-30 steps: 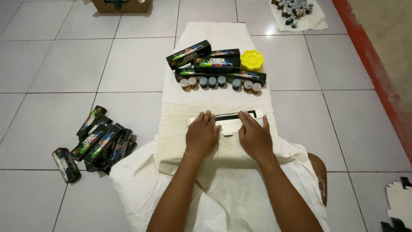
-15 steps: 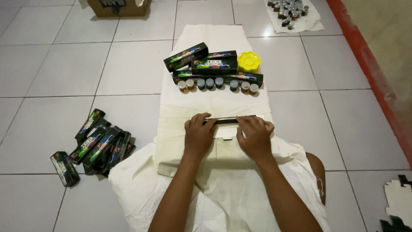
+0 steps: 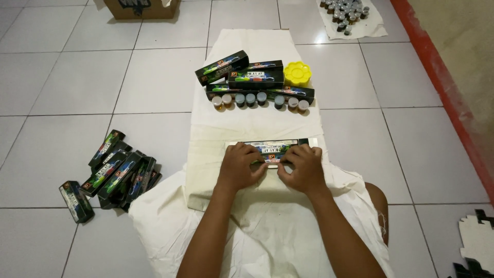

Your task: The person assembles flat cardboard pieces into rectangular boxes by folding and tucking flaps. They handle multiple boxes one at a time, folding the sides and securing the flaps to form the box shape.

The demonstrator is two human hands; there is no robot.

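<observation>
From the head camera, the one view here, both hands press on a long narrow box (image 3: 271,149) that lies crosswise on a cream cloth (image 3: 257,126), just below the middle of the picture. The left hand (image 3: 241,166) covers its left end and the right hand (image 3: 303,167) its right end, fingers curled down over the near edge and thumbs tucked towards each other. Neither hand seems to lift the box; they pinch and press it. How firmly the fingertips grip I cannot tell, since the knuckles hide them.

What could go wrong, as I judge it: the box looks like thin card, and pressure from both ends could buckle it or crease a flap. The cloth under it is soft and folded, so the box could skid or tilt if one hand pushes harder than the other.

The box is dark with a bright, colourful printed panel and a pale strip along the top face. It lies flat, long side facing the person.

At twelve o'clock from the hands a row of small paint pots (image 3: 260,100) stands before stacked dark boxes (image 3: 247,76) and a yellow flower-shaped palette (image 3: 298,73). At nine o'clock a heap of similar boxes (image 3: 110,170) lies on the tiled floor (image 3: 67,82).
</observation>
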